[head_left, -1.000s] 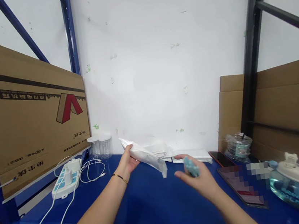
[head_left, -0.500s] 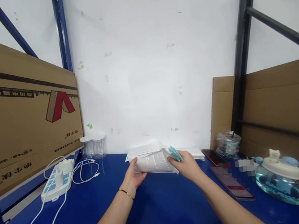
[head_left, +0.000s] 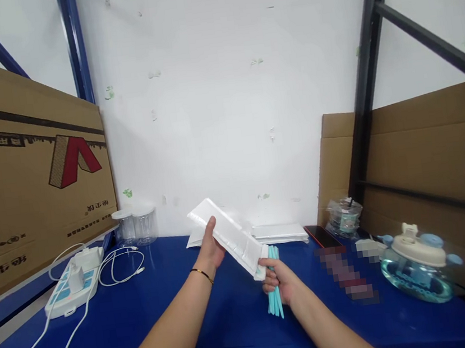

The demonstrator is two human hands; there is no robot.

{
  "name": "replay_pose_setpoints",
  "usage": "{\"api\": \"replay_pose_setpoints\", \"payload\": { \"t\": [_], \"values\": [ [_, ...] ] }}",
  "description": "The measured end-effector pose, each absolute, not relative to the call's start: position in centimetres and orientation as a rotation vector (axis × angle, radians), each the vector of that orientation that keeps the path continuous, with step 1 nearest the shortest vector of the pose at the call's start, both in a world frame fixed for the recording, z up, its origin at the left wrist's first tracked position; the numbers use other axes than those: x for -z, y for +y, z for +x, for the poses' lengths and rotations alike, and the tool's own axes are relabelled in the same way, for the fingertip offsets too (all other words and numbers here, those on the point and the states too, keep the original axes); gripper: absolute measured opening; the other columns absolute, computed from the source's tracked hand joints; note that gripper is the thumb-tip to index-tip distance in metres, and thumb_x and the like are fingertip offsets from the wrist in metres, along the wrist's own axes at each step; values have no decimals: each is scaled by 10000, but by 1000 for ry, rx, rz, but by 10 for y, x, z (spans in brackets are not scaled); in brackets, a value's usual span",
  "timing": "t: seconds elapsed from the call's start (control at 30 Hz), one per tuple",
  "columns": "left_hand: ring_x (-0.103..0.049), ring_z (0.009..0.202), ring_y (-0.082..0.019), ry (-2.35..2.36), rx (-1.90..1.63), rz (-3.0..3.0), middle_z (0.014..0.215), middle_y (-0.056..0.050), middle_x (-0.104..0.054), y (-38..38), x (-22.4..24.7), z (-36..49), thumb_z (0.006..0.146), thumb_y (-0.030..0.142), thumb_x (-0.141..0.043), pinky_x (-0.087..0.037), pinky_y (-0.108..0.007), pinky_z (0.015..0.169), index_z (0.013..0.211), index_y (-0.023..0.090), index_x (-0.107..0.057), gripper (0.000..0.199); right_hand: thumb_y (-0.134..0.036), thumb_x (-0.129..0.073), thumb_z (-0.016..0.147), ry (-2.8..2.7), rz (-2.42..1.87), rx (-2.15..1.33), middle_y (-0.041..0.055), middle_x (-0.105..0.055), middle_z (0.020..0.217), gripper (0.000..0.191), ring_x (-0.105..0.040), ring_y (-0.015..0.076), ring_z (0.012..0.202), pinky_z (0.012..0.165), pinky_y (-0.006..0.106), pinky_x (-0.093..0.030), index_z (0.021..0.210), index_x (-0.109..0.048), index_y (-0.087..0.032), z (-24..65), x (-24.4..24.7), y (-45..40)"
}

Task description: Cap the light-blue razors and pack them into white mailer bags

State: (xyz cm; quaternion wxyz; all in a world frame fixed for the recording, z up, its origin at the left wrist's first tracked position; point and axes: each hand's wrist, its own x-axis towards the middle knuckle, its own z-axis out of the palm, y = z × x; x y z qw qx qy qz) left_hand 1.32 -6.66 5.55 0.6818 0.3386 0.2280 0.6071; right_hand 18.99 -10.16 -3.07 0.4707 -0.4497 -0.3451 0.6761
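My left hand (head_left: 211, 250) grips a white padded envelope (head_left: 236, 241) by its side, thumb on the front face. The envelope is tilted, its far end up to the left and its near end down to the right. My right hand (head_left: 278, 284) is closed around a bundle of several thin light-blue sticks (head_left: 275, 304), whose exact kind I cannot make out. The fingers of that hand also touch the envelope's lower right end. Behind the envelope, a stack of flat white envelopes (head_left: 280, 232) lies against the wall.
On the left are a white power strip (head_left: 71, 290) with cables, two clear jars (head_left: 143, 227) and a large cardboard box (head_left: 38, 181). On the right are a red-edged phone (head_left: 325, 237), a blurred-out phone, a plastic-wrapped cup (head_left: 344, 219) and a water bottle (head_left: 416, 270).
The envelope has swung from nearly level to slanting down to the right. My right hand has moved lower, and the blue sticks now point up and down. The view has shifted slightly.
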Motion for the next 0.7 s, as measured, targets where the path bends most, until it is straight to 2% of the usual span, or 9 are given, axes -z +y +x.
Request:
{"api": "replay_pose_setpoints", "payload": {
  "t": [0.1, 0.2, 0.27, 0.33, 0.43, 0.5, 0.6, 0.7],
  "values": [
    [-611, 943, -259, 291, -1210, 757, 1011, -137, -654, -64, -43, 30, 726, 509, -603, -484, -373, 858, 1053, 104, -609, 521, -249, -463, 816, -837, -1103, -1665, -98, -182, 315, 475, -175, 37, 282, 310, 171, -219, 407, -226, -206, 191, 29, -102],
    [-631, 848, -212, 378, -1300, 701, 956, -106, -663, -52, -40, 38, 723, 418, -631, -506, -348, 801, 925, 123, -624, 357, -259, -493, 803, -837, -1133, -1604, -109, -197, 313, 409, -170, 41, 280, 301, 171, -195, 447, -300, -205, 201, 24, -104],
    [-634, 809, -191, 467, -1419, 702, 883, -76, -661, -45, -43, 41, 710, 377, -658, -515, -318, 752, 891, 137, -611, 304, -288, -537, 779, -854, -1148, -1523, -122, -224, 326, 277, -174, 45, 280, 299, 166, -174, 543, -426, -193, 210, 20, -105],
    [-634, 822, -181, 520, -1506, 718, 859, -54, -652, -41, -46, 43, 700, 350, -676, -514, -290, 727, 911, 149, -595, 303, -296, -592, 736, -881, -1156, -1451, -135, -266, 340, 124, -190, 48, 277, 300, 161, -157, 716, -527, -191, 216, 17, -106],
    [-635, 820, -169, 569, -1561, 733, 867, -44, -645, -39, -43, 44, 707, 332, -670, -509, -266, 697, 935, 160, -573, 302, -293, -650, 673, -1025, -1262, -1376, -134, -327, 352, 250, -227, 54, 275, 314, 171, -163, 885, -564, -193, 220, 15, -105],
    [-636, 802, -162, 607, -1584, 749, 858, -40, -643, -37, -39, 42, 716, 334, -655, -506, -257, 681, 921, 164, -565, 282, -290, -681, 632, -1263, -1419, -1211, -112, -398, 389, 295, -296, 63, 304, 343, 185, -209, 888, -580, -185, 221, 16, -102],
    [-636, 798, -156, 663, -1630, 793, 841, -36, -640, -32, -36, 31, 728, 336, -631, -499, -257, 697, 911, 169, -558, 258, -230, -761, 491, -1597, -1581, -799, -48, -544, 554, 327, -463, 99, 467, 436, 203, -302, 770, -604, -164, 224, 19, -97],
    [-630, 822, -164, 724, -1673, 870, 858, -39, -646, -29, -46, 4, 700, 320, -652, -488, -273, 747, 939, 172, -563, 295, -180, -767, 442, -1656, -1612, -646, -12, -583, 640, 291, -511, 132, 583, 504, 215, -332, 683, -606, -154, 235, 18, -94]
  ]
}}
